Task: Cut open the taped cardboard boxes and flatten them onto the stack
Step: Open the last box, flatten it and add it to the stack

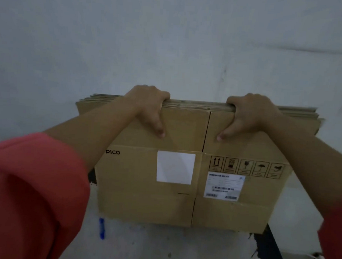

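Front flattened cardboard box [145, 200] stands upright on its long edge. It is the nearest sheet of a stack of flattened boxes [197, 104] whose top edges show in layers behind it. The stack is between us and the pale wall [171, 39], with its lower edge down at the grey floor [169, 247]. We cannot tell whether it touches the wall.

Left hand [147, 106]: fingers curled over the stack's top edge, thumb pressed flat on the front face. Right hand [251, 114]: same hold, well apart from the left. Both grip the stack.

Front face: "PICO" print [112, 152], a blank white label [175, 167], a row of handling symbols [247, 167], and below it a barcode shipping label [223, 185], text too blurred to read.

Red sleeve [28, 190] is pushed up the left forearm. A small blue object [101, 228] lies on the floor below the stack's left corner, identity unclear. A black strip [272, 253] runs along the floor at lower right.
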Demonstrator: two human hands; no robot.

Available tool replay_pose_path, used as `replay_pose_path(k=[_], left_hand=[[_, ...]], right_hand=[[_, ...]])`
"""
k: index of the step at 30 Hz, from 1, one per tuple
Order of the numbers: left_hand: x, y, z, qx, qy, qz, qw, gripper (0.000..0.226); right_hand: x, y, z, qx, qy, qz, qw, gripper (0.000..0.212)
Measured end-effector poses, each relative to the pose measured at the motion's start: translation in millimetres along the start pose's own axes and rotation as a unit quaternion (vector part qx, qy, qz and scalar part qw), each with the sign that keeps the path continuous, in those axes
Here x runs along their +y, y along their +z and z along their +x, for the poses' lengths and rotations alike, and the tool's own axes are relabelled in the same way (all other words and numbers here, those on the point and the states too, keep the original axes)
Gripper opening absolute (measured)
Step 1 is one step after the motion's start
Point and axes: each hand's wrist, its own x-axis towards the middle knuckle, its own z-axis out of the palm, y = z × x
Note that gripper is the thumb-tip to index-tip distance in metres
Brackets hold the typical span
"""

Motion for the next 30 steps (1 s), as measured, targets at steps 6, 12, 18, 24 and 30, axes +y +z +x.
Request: replay_pose_path(k=[6, 12, 18, 24, 30], left_hand=[[-55, -20, -49, 0.019, -0.049, -0.009, 0.999, 0.083], [-132, -16, -125, 0.011, -0.077, -0.010, 0.997, 0.080], [-227, -12, -206, -0.001, -0.098, 0.013, 0.995, 0.083], [-319, -8, -280, -0.002, -0.135, 0.026, 0.990, 0.080], [-412, 1, -336, 0.000, -0.179, 0.029, 0.983, 0.087]], right_hand=[[-58, -40, 15, 0.043, -0.035, -0.013, 0.998, 0.082], [-160, -60, 25, 0.031, -0.064, 0.008, 0.997, 0.083], [-280, -77, 32, 0.036, -0.091, 0.037, 0.995, 0.076], [-393, -96, 49, 0.052, -0.120, 0.044, 0.991, 0.075], [-497, -119, 89, 0.065, -0.161, 0.040, 0.984, 0.075]])
